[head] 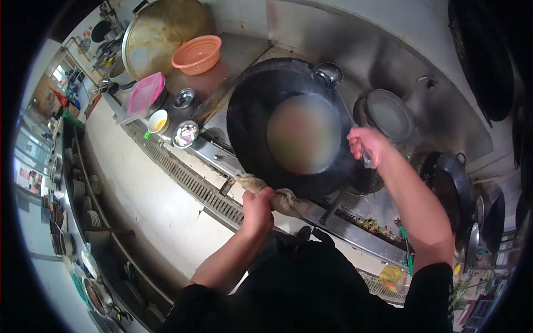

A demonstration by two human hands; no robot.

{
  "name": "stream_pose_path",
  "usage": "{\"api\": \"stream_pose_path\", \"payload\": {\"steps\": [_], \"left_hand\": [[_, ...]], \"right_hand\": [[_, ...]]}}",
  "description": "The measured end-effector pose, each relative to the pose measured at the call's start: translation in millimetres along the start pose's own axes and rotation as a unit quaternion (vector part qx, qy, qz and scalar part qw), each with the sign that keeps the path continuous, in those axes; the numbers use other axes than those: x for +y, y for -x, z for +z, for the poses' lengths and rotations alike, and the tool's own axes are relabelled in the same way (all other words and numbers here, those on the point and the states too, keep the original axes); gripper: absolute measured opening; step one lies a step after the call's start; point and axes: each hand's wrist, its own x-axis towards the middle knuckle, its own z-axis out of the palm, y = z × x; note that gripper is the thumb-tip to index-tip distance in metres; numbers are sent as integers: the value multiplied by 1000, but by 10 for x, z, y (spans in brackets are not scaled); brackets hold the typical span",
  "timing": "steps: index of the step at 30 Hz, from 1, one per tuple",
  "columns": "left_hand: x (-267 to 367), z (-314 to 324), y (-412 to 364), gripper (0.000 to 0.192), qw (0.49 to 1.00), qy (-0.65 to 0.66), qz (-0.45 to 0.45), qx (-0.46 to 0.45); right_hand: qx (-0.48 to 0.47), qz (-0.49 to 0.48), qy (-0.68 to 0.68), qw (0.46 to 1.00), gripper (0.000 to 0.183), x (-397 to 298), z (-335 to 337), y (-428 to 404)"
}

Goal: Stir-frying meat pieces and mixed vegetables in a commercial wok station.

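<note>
A large dark wok [254,112] stands on the range before me; its middle is blurred, so I cannot tell what lies inside. My left hand [259,208] grips a folded beige cloth [287,202] at the wok's near rim. Closed around the handle of a metal ladle, my right hand [367,145] is over the wok's right side. The round bowl of the ladle [331,74] rests by the far right rim. Left of the wok are a steel bowl of chopped pale and purple pieces [186,134] and a white bowl with yellow contents [158,121].
An orange plastic basin [198,56], a large stained metal lid [166,33] and a pink-lidded container [145,95] are at the back left. Right of the wok sit a round metal pan [390,113] and another dark wok [452,179]. Food scraps [377,228] litter the front drain.
</note>
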Motion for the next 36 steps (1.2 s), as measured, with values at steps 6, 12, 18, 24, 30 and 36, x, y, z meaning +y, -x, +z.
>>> {"api": "stream_pose_path", "payload": {"steps": [6,12,18,24,30,36], "left_hand": [[-146,399,278,8,993,-110,34,13],[-367,500,402,10,989,-139,48,3],[-429,706,435,15,968,-223,117,-21],[-530,769,209,14,951,-265,146,-68],[-562,899,220,22,958,-252,131,-44],[-620,900,170,26,934,-310,166,-57]], "right_hand": [[1,26,-29,999,21,-193,-305,116],[-49,66,-128,988,19,-221,-665,237],[-47,59,-153,985,19,-249,-891,306],[-62,51,-167,983,22,-289,-1036,183],[-63,67,-200,975,20,-259,-1147,128],[-68,64,-203,975,21,-248,-1176,133]]}}
